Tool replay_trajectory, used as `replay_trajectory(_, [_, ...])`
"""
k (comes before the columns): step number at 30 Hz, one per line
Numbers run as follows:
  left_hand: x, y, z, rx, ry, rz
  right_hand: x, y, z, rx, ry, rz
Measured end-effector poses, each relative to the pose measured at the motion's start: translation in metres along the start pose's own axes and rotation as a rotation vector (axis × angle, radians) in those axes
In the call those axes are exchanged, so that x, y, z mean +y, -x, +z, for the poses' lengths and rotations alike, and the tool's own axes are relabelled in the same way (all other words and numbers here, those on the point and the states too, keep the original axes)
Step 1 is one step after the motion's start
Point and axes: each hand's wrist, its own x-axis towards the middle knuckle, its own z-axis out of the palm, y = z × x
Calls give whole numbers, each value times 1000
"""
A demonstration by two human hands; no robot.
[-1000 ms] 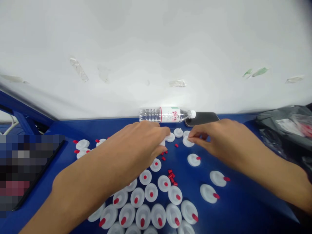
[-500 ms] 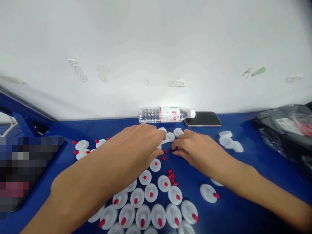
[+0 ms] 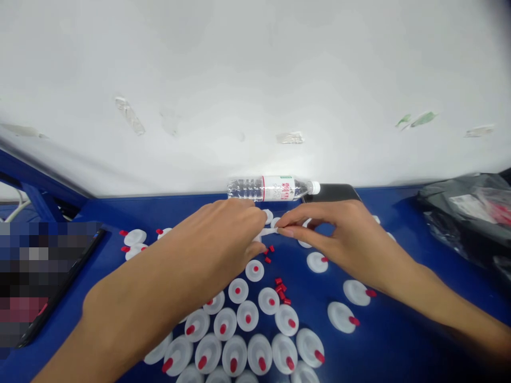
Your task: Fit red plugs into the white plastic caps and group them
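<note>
My left hand (image 3: 245,229) is closed around a white nozzle lid (image 3: 268,232), its thin spout pointing right. At the spout's tip, my right hand (image 3: 315,226) is pinched shut, thumb and forefinger together; the small red cap there is covered by the fingers. Just below the hands lie loose red caps (image 3: 281,287). Many translucent white lids with red caps on their spouts (image 3: 235,354) stand in rows in front. Uncapped lids (image 3: 268,216) sit behind the fingers, partly hidden.
A water bottle (image 3: 275,188) lies along the wall, beside a dark phone (image 3: 335,193) on the blue table (image 3: 399,330). Capped lids (image 3: 341,317) are at the right and more (image 3: 134,237) at the left. A black plastic bag (image 3: 463,213) stands far right.
My right hand has gone from a red cap on the table up and left to the spout's tip. That red cap no longer shows on the table. My left hand stays put.
</note>
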Motion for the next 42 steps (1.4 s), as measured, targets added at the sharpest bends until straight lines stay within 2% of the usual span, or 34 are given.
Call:
replay_trajectory(6, [-1, -1, 1, -13, -19, 4, 2, 1, -1, 40, -76, -25])
replay_trajectory(12, [1, -3, 1, 18, -69, 82, 1, 1, 2, 86, -108, -36])
replay_trajectory(21, [6, -1, -8, 131, -89, 106, 0, 5, -9, 164, 3, -24])
replay_trajectory(27, [12, -2, -10, 133, -47, 122, 0, 4, -7, 150, -77, -15])
replay_trajectory(34, [12, 2, -5, 251, -106, 154, -3, 3, -4, 174, -192, 33])
replay_trajectory(38, [8, -1, 5, 268, -109, 189, -6, 4, -15, 120, -115, 45])
replay_trajectory(42, [5, 0, 8, 240, -86, 209, -3, 9, -23, -13, 31, 73])
